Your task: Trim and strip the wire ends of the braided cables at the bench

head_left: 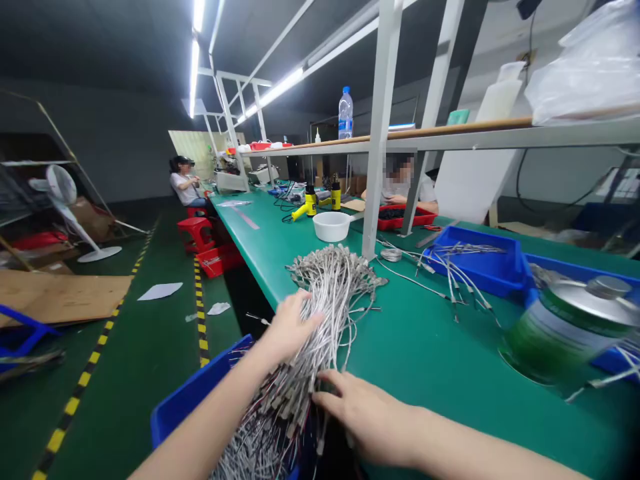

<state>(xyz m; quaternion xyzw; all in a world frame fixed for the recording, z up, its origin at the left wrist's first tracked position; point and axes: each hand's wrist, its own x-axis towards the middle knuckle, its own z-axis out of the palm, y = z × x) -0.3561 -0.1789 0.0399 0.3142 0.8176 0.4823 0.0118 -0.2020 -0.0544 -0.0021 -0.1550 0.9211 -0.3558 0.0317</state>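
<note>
A thick bundle of grey wires with small metal ends [327,283] lies across the green workbench [425,347] and runs down into a blue bin [195,393] at the bench's near edge. My left hand [287,327] rests on the bundle's left side, fingers curled over the wires. My right hand [363,413] lies lower on the bundle, fingers spread and touching the wire ends. Whether either hand grips the wires firmly is hard to tell.
A blue tray with loose wires [480,263] and a green metal can [565,327] sit to the right. A white bowl [331,225], yellow tools [310,203] and a white shelf post [377,133] stand beyond. Two people sit farther along the bench.
</note>
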